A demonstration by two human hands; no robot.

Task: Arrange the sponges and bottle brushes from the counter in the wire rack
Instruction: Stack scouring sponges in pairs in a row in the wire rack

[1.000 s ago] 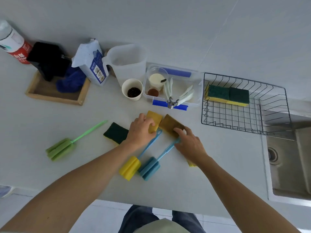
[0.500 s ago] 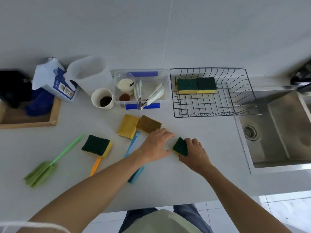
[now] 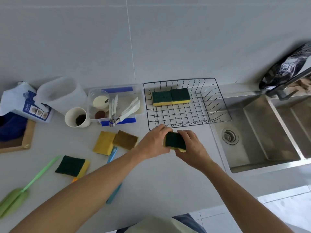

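Both hands hold one green-and-yellow sponge (image 3: 175,140) just in front of the black wire rack (image 3: 218,105). My left hand (image 3: 154,142) grips its left end and my right hand (image 3: 191,147) its right end. Two green-and-yellow sponges (image 3: 170,96) lie side by side at the back of the rack. On the counter lie a yellow sponge (image 3: 104,142), a brown sponge (image 3: 125,139) and another green-and-yellow sponge (image 3: 72,165). A green bottle brush (image 3: 25,189) lies at the far left. A blue brush (image 3: 113,153) and an orange handle (image 3: 74,179) are partly hidden by my left arm.
A steel sink (image 3: 262,132) lies to the right of the rack, with a tap (image 3: 286,84) above it. Behind the sponges stand a clear tub of utensils (image 3: 138,98), a white cup (image 3: 76,117), a plastic jug (image 3: 60,95), a white bag (image 3: 21,101) and a wooden tray (image 3: 28,137).
My right hand lifted the green-and-yellow sponge off the counter and carried it toward the rack. My left hand left the other sponges and came over to grip the same sponge.
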